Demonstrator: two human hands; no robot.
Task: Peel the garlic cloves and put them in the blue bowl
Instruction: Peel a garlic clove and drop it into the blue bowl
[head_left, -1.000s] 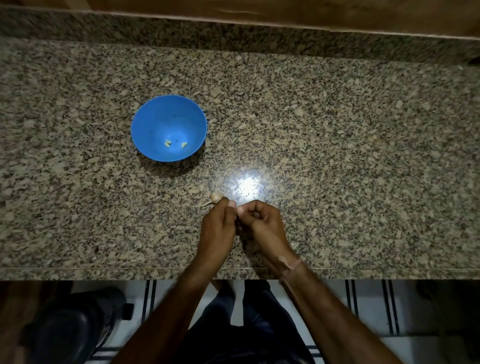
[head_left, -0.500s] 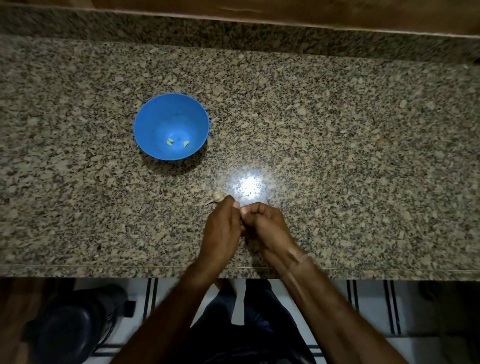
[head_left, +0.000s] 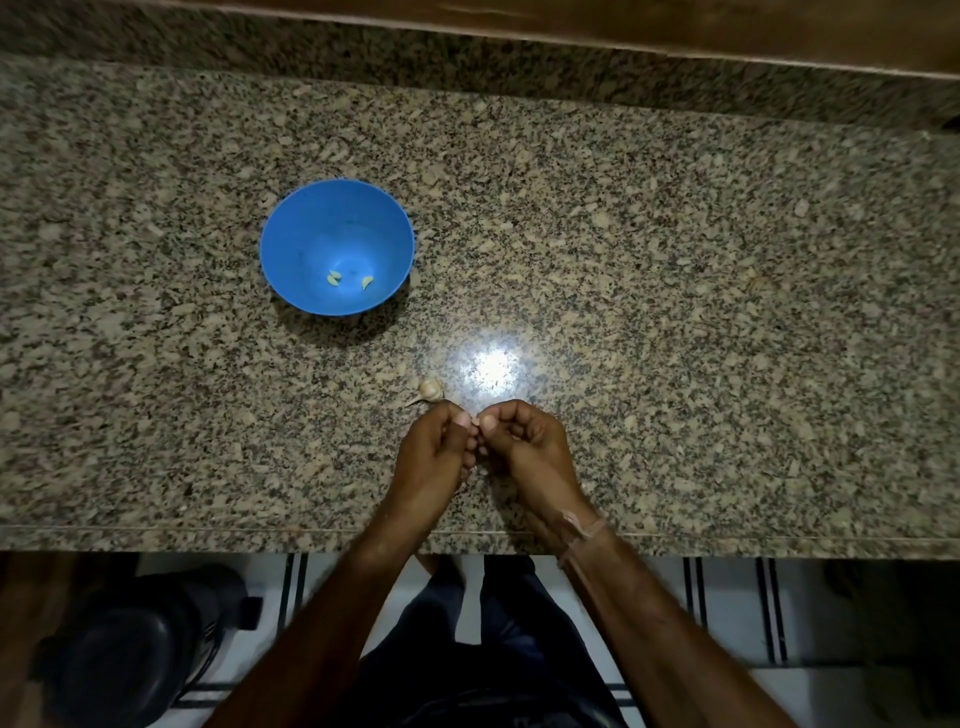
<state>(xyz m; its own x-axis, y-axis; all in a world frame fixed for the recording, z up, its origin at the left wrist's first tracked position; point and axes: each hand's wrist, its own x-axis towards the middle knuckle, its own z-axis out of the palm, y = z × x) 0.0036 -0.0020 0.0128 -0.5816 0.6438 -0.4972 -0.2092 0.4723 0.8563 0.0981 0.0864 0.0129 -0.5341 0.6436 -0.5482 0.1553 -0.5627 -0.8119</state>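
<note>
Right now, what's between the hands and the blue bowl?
Head view: a garlic bulb just beyond the left hand; otherwise bare counter up to the blue bowl.

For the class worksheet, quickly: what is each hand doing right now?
Left hand: pinches a small pale garlic clove, mostly hidden.
Right hand: pinches the same clove.

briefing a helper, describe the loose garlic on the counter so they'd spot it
On the granite counter, look from the blue bowl toward the bright glare. Left of it lies the garlic: unpeeled, thin-tailed, unlike the bowl's bare cloves.
</note>
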